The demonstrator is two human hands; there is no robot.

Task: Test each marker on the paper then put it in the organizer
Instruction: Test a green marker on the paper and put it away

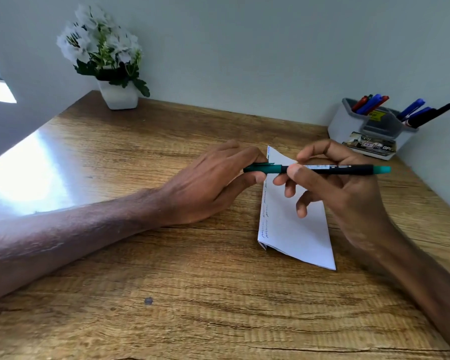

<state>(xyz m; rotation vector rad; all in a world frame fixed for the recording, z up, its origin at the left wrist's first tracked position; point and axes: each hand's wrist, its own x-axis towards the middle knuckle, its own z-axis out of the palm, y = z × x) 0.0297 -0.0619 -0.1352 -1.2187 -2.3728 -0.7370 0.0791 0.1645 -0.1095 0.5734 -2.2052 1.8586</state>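
A green marker [320, 169] with a black barrel lies level above the folded white paper [294, 229]. My left hand [213, 183] pinches its green cap [263, 168] at the left end. My right hand [346, 183] pinches the barrel between thumb and forefinger, with the other fingers hanging loose over the sheet. Along the paper's left edge run several scribbled ink lines. At the back right stands the white organizer [348, 126], which holds several red, blue and black markers [369, 103].
A white pot of white flowers [115, 63] stands at the back left of the wooden desk [166, 281]. The wall runs close behind the organizer. Bright window glare lies on the desk's left side.
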